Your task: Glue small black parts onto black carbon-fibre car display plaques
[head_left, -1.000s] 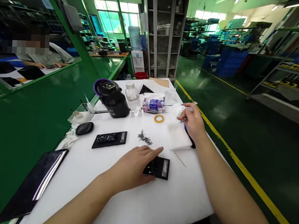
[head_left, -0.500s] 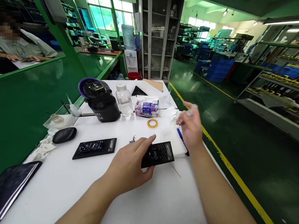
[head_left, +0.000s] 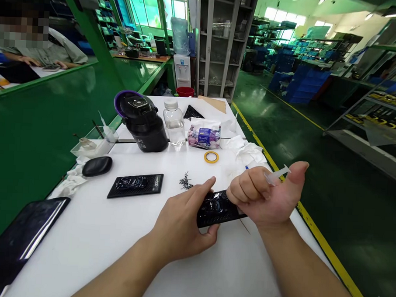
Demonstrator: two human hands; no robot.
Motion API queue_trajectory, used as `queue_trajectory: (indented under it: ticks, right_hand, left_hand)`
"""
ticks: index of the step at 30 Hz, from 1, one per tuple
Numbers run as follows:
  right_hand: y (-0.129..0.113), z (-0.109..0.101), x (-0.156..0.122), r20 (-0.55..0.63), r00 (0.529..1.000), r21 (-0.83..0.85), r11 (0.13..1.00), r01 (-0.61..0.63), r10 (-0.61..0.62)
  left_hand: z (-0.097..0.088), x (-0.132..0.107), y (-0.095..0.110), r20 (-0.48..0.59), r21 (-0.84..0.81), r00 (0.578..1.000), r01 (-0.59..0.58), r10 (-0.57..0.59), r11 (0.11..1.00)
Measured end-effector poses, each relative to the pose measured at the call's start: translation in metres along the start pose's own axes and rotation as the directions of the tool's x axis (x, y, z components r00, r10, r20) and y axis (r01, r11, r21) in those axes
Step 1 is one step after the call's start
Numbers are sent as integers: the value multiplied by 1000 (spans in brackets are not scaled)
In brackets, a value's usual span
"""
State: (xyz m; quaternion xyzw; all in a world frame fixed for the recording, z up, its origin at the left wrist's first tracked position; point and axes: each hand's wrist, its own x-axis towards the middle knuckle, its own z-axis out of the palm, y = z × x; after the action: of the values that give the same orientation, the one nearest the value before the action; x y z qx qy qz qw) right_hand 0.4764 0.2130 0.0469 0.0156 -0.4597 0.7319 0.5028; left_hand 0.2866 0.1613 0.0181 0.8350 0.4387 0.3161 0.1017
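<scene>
My left hand (head_left: pixel 183 222) grips a black patterned plate (head_left: pixel 217 208) with a glossy raised car shape, thumb on the near edge and fingers on the far one. My right hand (head_left: pixel 264 197) is closed around a small clear syringe (head_left: pixel 277 174), its plunger end jutting out near the raised thumb. The fist covers the right end of the plate; the syringe tip is hidden. Left of my hands lies a second black plate (head_left: pixel 135 185) with a similar car and light lettering. Thin black strips (head_left: pixel 185 181) lie in a small heap behind my left hand.
A yellow tape roll (head_left: pixel 211 157), tissue pack (head_left: pixel 204 136), clear bottle (head_left: pixel 174 123) and large black jug (head_left: pixel 143 124) stand farther back. Crumpled tissues (head_left: pixel 252 153) lie right. A black mouse (head_left: pixel 97 166) and dark glossy panel (head_left: pixel 24 228) sit left. A co-worker (head_left: pixel 58 46) sits beyond the partition.
My right hand has come down and in from the right, closing into a fist over the plate's lettered end. My left hand keeps its hold on the plate. The view has shifted slightly.
</scene>
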Motion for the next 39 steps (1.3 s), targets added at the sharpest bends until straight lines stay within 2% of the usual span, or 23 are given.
queue_trajectory:
  ticks: [9,24,30,39]
  right_hand:
    - [9,0,1,45,998,-1,999,-40,40]
    - [7,3,2,-21,998,-19,998,-65,65]
    - [7,1,2,6,997,-17,997,-71,71]
    - [7,1,2,-24,997,-31,996,-78,78]
  left_hand:
    - [1,0,-4,4,12,1000,-11,11,1000]
    - [1,1,-6,24,15,1000,1,-1,1000]
    - [1,1,-5,28,9,1000,3,-3,1000]
    - [3,1,-5,22,7,1000,0,-1,1000]
